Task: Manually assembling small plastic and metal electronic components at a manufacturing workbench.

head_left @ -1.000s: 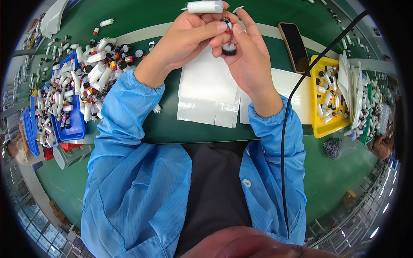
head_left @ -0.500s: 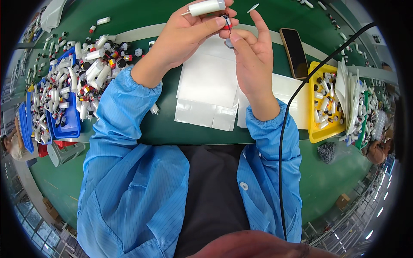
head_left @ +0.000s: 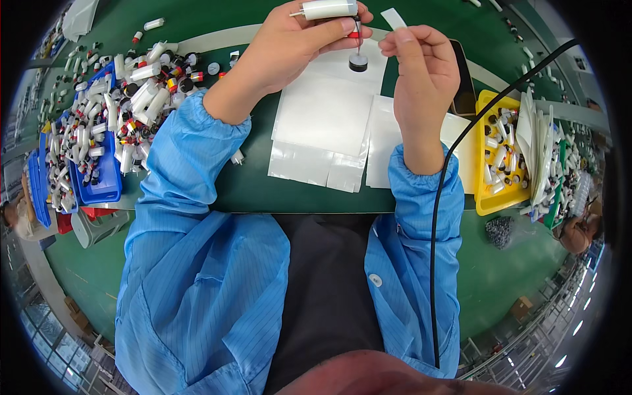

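Over the tabletop, my left hand now holds the white cylinder alone, freeing my right hand, which pinches a strip.

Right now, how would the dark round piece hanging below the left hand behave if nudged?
The dark round piece would probably swing, hanging from thin wiring below the left hand. Being round, it might roll if set on edge.

Green tbl. carries white sheets in ctr., phone and yellow tray on R, blue tray and loose cyl. parts on L.
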### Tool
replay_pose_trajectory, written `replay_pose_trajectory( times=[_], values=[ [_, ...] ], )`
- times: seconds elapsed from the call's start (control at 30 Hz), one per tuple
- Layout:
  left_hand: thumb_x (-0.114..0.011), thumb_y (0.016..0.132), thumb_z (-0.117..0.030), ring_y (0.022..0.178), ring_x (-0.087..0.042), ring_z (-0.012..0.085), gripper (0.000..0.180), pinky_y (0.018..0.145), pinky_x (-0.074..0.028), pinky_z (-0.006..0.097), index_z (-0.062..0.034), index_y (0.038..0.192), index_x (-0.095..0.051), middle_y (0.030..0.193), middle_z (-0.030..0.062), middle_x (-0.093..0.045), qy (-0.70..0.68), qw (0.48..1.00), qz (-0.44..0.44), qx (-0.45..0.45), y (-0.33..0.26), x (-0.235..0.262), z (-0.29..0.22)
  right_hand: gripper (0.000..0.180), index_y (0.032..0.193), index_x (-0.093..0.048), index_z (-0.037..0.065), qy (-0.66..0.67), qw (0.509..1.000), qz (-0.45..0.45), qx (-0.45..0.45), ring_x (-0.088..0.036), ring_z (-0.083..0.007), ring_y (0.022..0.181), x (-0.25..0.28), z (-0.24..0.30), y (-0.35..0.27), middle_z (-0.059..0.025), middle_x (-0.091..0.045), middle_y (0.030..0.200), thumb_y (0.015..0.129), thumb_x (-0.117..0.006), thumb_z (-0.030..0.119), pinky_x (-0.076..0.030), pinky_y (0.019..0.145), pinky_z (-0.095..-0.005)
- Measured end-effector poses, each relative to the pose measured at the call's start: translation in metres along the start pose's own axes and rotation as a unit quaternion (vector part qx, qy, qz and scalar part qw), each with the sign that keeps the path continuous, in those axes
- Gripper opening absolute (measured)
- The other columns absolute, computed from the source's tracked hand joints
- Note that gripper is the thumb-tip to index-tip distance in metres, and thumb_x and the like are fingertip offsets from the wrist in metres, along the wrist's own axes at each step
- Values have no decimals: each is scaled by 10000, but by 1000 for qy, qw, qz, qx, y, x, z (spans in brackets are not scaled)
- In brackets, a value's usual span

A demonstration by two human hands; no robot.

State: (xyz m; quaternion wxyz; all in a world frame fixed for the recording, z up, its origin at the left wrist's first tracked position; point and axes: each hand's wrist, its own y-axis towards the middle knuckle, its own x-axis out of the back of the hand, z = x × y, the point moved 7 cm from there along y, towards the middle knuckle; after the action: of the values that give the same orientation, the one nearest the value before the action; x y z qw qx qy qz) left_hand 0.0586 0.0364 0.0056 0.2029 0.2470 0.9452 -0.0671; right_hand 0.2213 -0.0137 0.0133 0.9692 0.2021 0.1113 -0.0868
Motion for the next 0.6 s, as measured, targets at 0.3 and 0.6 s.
replay_pose_trajectory(
  times=[0.3, 0.6],
  values=[
    [-638, 962, 1, 1055, -658, 168, 207, 903, -554, 290, 15, 1168, -646, 1098, 84, -688, 58, 995, 10, -82, -2, -6, -14, 511, 1216, -449, -25, -345, 927, 18, 145, -648, -131, 903, -25, 11, -12, -99, -706, 963, 838, -784, 44, -489, 866, -257],
    [-659, 945, 7, 991, -650, 134, 199, 884, -546, 279, 8, 1144, -666, 1073, 60, -691, 71, 995, 29, -56, 1, -4, -3, 500, 1216, -365, 14, -176, 973, 75, 126, -661, -174, 964, -18, -4, -7, -124, -677, 916, 848, -692, -71, -509, 874, -295]
  ],
)
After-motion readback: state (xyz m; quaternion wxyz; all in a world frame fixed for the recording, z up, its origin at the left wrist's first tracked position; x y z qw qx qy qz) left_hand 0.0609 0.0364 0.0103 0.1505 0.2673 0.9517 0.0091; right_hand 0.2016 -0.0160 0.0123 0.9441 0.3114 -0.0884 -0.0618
